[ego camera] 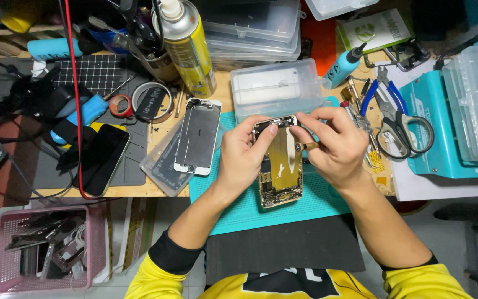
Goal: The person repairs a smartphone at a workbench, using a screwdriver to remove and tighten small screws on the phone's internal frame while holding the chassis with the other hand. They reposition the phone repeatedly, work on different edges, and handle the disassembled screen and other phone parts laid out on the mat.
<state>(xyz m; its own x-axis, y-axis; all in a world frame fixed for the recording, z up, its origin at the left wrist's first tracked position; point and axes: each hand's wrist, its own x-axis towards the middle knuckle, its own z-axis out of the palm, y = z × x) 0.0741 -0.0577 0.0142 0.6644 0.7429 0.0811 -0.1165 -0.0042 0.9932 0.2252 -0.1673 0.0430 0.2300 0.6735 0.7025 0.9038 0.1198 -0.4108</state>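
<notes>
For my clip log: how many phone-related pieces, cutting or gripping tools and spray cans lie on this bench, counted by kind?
Opened gold phone housing, held by left hand and right hand: 1
Detached phone screen panel: 1
Black whole phone: 1
Grey-handled scissors: 1
Blue-handled pliers: 1
Yellow spray can: 1
Total: 6
</notes>
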